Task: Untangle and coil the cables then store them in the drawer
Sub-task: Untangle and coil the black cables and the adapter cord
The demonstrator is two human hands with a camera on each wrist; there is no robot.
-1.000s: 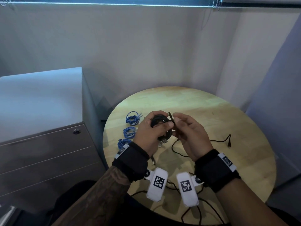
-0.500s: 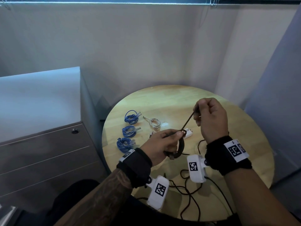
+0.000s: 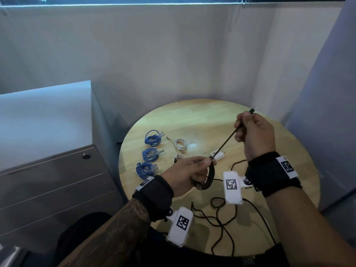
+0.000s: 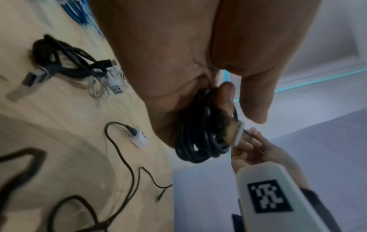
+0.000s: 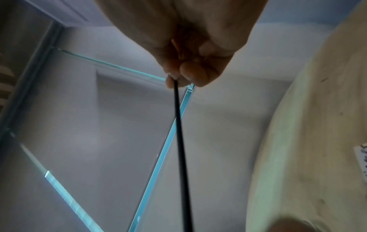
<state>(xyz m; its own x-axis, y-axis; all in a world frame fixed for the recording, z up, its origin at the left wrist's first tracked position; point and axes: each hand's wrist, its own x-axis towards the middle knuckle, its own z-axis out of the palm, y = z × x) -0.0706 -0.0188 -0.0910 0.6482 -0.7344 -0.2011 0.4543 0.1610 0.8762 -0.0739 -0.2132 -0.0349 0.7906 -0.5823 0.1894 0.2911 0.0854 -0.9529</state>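
Note:
My left hand (image 3: 189, 173) grips a coiled black cable (image 3: 210, 177) above the round wooden table (image 3: 212, 116); in the left wrist view the black coil (image 4: 200, 141) hangs below the palm with a USB plug (image 4: 234, 132) sticking out. My right hand (image 3: 254, 132) is raised to the right and pinches the cable's free end, the plug tip (image 3: 252, 110) poking out above the fist. The cable's free end (image 3: 224, 145) runs taut between both hands; the right wrist view shows this taut cable (image 5: 181, 141) leaving the fingers. The grey drawer cabinet (image 3: 48, 170) stands at the left with its drawers closed.
Three blue coiled cables (image 3: 149, 154) lie in a column at the table's left. White cables (image 3: 180, 144) and a white charger (image 3: 218, 154) lie mid-table. Loose black cable (image 3: 221, 214) sprawls along the near edge. Another black bundle (image 4: 65, 61) shows in the left wrist view.
My right hand has pulled the cable end up and to the right, away from the coil, drawing it taut. My left hand with the coil has dropped lower.

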